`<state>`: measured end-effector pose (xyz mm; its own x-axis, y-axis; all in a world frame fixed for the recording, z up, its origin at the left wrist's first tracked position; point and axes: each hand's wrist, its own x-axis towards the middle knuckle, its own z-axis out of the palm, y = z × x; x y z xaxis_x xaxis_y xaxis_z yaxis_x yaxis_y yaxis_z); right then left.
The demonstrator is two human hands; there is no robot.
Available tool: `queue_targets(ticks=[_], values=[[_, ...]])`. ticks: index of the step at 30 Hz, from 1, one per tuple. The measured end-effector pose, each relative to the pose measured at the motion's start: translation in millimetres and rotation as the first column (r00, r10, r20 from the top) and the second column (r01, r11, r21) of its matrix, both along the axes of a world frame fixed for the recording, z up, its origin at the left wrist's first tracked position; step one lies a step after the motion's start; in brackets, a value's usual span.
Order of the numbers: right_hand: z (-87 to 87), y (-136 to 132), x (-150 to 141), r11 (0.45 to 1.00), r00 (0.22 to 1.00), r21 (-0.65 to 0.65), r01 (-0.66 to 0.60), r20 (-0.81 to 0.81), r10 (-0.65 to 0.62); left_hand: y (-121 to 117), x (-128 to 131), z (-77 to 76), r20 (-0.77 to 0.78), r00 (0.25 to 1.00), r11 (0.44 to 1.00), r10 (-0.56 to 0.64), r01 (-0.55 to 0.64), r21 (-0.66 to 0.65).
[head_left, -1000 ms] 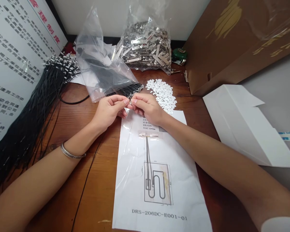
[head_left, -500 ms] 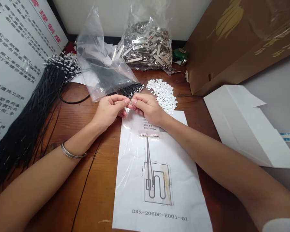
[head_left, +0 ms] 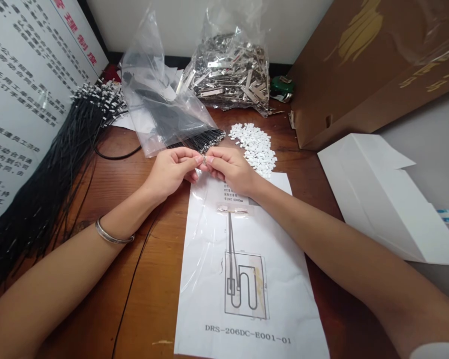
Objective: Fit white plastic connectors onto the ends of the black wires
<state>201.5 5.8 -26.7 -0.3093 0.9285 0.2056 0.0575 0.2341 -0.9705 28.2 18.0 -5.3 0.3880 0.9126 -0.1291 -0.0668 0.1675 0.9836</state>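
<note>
Head view: beyond a printed sheet point(head_left: 202, 299), black wires point(head_left: 194, 139) bunch together and could snag if brushed. Left hand point(head_left: 168, 172) and right hand point(head_left: 232, 169) meet, pinched closed, near a heap of white pieces point(head_left: 255, 148) that a careless knuckle might scatter. Between their fingertips sits a tiny metallic-looking part point(head_left: 204, 159); a loosened pinch could drop it.

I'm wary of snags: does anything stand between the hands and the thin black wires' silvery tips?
Nothing visible: the silvery tips stick out past the clear plastic bag, just beyond the left hand and right hand.
</note>
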Motion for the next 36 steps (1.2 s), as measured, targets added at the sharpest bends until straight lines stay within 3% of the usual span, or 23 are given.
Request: queue_targets(ticks=[20, 36], values=[[-1.9, 5.0, 6.7, 0.984, 0.982, -0.003, -0.181, -0.051, 0.180, 1.6, -2.2, 1.8, -0.016, 0.997, 0.996, -0.079, 0.078, -0.051], [0.6, 4.3, 6.3, 0.984, 0.986, -0.082, -0.159, -0.058, 0.154, -4.6, 3.5, 8.9, -0.027, 0.999, 0.999, -0.027, 0.026, -0.031]])
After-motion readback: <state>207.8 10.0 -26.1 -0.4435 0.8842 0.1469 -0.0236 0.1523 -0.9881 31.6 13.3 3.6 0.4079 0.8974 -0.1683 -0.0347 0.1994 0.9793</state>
